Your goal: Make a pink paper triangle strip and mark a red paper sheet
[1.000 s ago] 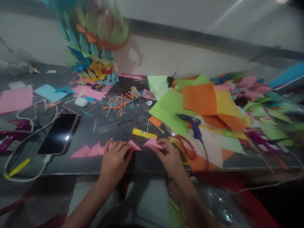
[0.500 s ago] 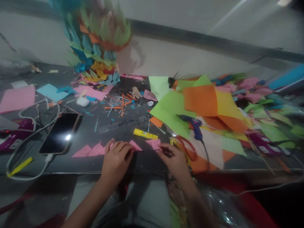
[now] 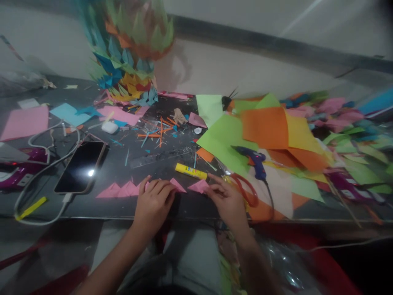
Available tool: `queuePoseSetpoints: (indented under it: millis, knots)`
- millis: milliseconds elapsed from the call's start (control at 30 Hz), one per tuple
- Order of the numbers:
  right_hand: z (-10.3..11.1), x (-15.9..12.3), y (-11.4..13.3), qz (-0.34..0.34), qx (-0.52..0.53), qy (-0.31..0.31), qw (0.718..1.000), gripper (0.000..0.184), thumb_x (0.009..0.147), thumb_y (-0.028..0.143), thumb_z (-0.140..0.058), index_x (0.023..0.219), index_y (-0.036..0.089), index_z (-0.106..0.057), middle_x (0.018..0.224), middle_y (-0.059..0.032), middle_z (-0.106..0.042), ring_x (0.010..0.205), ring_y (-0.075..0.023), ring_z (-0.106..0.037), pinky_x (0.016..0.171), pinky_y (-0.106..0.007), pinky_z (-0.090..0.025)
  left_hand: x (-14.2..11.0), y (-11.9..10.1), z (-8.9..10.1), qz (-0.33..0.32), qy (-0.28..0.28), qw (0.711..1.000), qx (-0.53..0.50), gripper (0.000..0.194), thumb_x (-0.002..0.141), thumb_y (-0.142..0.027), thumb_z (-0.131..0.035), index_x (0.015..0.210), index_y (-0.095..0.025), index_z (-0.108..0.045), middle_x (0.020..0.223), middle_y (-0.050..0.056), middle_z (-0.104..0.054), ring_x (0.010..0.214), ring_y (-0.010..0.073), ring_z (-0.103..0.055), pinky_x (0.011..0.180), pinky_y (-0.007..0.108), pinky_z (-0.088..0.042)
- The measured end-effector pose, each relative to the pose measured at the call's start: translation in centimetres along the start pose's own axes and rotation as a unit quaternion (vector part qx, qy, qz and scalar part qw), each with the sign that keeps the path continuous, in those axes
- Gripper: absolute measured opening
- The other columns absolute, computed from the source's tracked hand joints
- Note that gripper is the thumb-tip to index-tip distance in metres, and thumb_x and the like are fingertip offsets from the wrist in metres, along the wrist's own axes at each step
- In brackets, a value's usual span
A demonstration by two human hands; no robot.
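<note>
A row of pink folded-paper triangles (image 3: pixel 128 189) lies along the front part of the dark table. My left hand (image 3: pixel 155 200) is curled over its right part, fingers closed on the paper and hiding some of it. One pink point shows past the fingertips. A short gap to the right, my right hand (image 3: pixel 227 200) pinches a separate pink folded-paper triangle (image 3: pixel 198 186) by its right end, its tip facing the row. Just behind both hands lies a yellow glue stick (image 3: pixel 190 171). Red-handled scissors (image 3: pixel 247 190) are beside my right hand.
A phone (image 3: pixel 80 167) with a white cable lies at left. Right of centre, a blue glue gun (image 3: pixel 256 162) rests on coloured paper sheets (image 3: pixel 265 127). Paper scraps (image 3: pixel 161 131) litter the middle. A tall, colourful folded-paper structure (image 3: pixel 129 57) stands at the back.
The pink triangle in my right hand has turned, and its point now faces left toward the row. My left hand stays on the row. The whole view has shifted slightly.
</note>
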State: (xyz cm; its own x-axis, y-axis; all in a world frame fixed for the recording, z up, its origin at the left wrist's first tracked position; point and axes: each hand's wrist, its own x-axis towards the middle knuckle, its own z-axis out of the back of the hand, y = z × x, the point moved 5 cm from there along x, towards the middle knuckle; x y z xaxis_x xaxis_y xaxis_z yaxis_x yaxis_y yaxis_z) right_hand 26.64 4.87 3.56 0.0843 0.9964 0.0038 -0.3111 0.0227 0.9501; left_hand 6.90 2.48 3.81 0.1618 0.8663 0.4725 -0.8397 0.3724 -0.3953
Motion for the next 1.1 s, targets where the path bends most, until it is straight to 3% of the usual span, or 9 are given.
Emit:
queuePoseSetpoints:
  millis: [200, 567, 1100]
  knots:
    - [-1.3, 0.5, 0.9, -0.025, 0.036, 0.040, 0.998, 0.030, 0.066, 0.046, -0.069, 0.072, 0.017, -0.064, 0.063, -0.0034, -0.066, 0.058, -0.0163, -0.062, 0.058, -0.028, -0.052, 0.0, 0.0, 0.0, 0.000, 0.007, 1.000, 0.006, 0.010, 0.084, -0.018, -0.055, 0.087, -0.024, -0.063, 0.091, -0.002, -0.069, 0.089, 0.0187, -0.059, 0.098, 0.042, -0.026]
    - [-3.1, 0.8, 0.1, -0.009, 0.030, 0.095, 0.995, 0.027, 0.069, 0.038, -0.068, 0.087, 0.018, -0.067, 0.078, -0.0047, -0.069, 0.071, -0.0173, -0.064, 0.068, -0.031, -0.054, -0.1, -0.1, 0.1, -0.012, -0.003, 1.000, 0.018, 0.009, 0.083, -0.017, -0.056, 0.086, -0.023, -0.062, 0.089, -0.002, -0.069, 0.087, 0.0184, -0.059, 0.098, 0.041, -0.026]
    - [-3.9, 1.0, 0.1, 0.017, -0.055, 0.136, 0.989, 0.019, 0.075, 0.031, -0.063, 0.091, 0.022, -0.069, 0.080, -0.0018, -0.069, 0.069, -0.0156, -0.063, 0.065, -0.027, -0.050, -0.1, -0.3, 0.1, -0.014, 0.005, 1.000, 0.010, 0.004, 0.081, -0.022, -0.059, 0.083, -0.023, -0.062, 0.089, -0.001, -0.069, 0.085, 0.0171, -0.059, 0.100, 0.042, -0.023]
